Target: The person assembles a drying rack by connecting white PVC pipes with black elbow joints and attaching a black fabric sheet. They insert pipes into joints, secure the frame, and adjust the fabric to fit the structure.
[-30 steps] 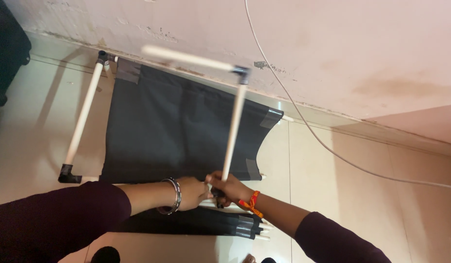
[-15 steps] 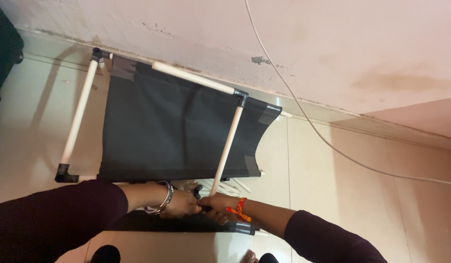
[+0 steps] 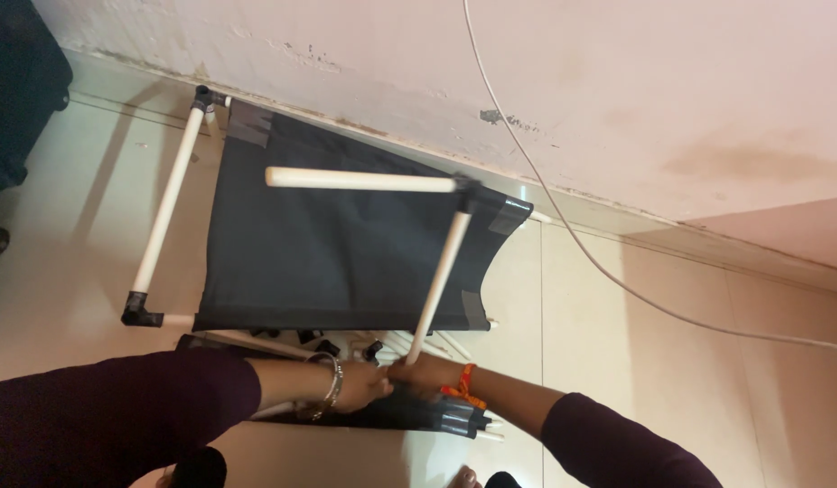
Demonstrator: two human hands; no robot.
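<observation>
Head camera looked down on two arms in dark purple sleeves. The left hand (image 3: pixel 362 387), a metal bangle (image 3: pixel 331 384) at its wrist, met the right hand (image 3: pixel 420 374), which wore an orange thread band (image 3: pixel 462 387). Both hands had their grip clamped together on the lower end of a white pipe (image 3: pixel 439 276) rising at a slant from them. Beneath the hands lay loose white rods and small black connectors (image 3: pixel 326 346) on the floor (image 3: pixel 671 380). Farther off, the pipe joined a black corner joint (image 3: pixel 466 189), from which a second white pipe (image 3: pixel 360 180) ran leftward, its end free. Behind it a dark fabric panel (image 3: pixel 328 253) stretched on a white pipe frame (image 3: pixel 168 208) beside the wall (image 3: pixel 617 90), where a thin cable (image 3: pixel 563 226) hung.
</observation>
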